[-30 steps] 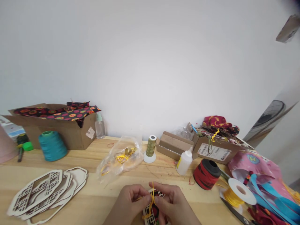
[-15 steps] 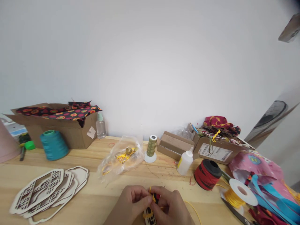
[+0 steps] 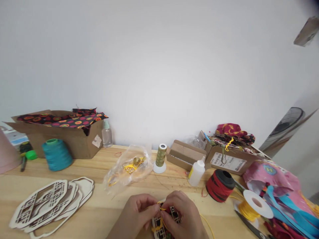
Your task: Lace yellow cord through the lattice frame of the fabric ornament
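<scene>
Wall (image 3: 159, 83): pale, fills most of what I see. Worktop (image 3: 99, 209): light wood; near edge out of view.

Left carton (image 3: 62, 142): flaps open, patterned cloth (image 3: 74, 122) on top, hiding whatever lies deeper. Right carton (image 3: 229, 162): label too small to read; right end partly behind pink cloth (image 3: 274, 177). Lattice frames (image 3: 41, 205): overlapping pile, left side of worktop; lower ones covered, so count uncertain.

Left hand (image 3: 139, 212) and right hand (image 3: 183, 214): close together at near middle of worktop, arms cut off by the lower edge. Clear bag (image 3: 116, 179): holds yellow strands and a brass-coloured piece, blurred by the film. Pink object (image 3: 8, 151): cut off at far left; cannot identify. Teal cone (image 3: 57, 155): stands just in front of left carton. Red-and-black spool (image 3: 220, 186): beyond right hand, to its right.

Lattice panel (image 3: 159, 230): between and beneath the hands, dark behind its openings; right hand covers much of it, lower end out of view. Cannot tell whether it touches the worktop.

Yellow cord (image 3: 156, 228): looped over the panel. Left thumb and forefinger pinch it near the panel's far end; right thumb and forefinger pinch it just beside, tips partly hiding the strand. Any crossing there is too small to make out. Yellow strand (image 3: 207, 224) shows right of right hand; whether it joins the cord is hidden.
</scene>
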Tool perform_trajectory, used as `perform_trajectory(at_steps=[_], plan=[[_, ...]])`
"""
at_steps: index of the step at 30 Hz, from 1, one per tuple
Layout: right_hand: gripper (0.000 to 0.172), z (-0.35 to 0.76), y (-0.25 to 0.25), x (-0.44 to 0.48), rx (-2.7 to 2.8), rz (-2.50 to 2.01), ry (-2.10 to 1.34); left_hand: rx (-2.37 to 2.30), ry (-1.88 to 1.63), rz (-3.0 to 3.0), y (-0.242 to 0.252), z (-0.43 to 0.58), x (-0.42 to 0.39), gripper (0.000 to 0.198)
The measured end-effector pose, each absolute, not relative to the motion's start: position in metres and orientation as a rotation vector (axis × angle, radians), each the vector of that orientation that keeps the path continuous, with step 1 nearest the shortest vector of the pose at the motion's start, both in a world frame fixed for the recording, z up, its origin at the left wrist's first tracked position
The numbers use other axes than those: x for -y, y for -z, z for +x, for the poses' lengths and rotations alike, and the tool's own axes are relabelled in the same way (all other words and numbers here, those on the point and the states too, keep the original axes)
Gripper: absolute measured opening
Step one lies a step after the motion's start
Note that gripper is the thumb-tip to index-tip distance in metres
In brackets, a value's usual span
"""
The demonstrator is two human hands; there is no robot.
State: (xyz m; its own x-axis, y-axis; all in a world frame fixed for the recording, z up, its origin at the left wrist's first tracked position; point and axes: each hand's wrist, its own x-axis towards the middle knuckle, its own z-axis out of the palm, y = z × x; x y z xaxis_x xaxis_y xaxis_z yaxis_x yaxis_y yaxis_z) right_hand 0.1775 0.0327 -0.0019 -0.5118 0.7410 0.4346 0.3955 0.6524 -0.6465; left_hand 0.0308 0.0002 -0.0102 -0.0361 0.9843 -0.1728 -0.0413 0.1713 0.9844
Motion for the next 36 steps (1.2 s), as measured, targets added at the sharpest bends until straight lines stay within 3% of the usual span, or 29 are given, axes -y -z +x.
perform_trajectory(at_steps=[36], plan=[[0.014, 0.1770, -0.0029, -0.0324, 2.196, -0.850, -0.726, -1.309, -1.199, 1.096, 0.0071, 0.0298, 0.0017, 0.005]])
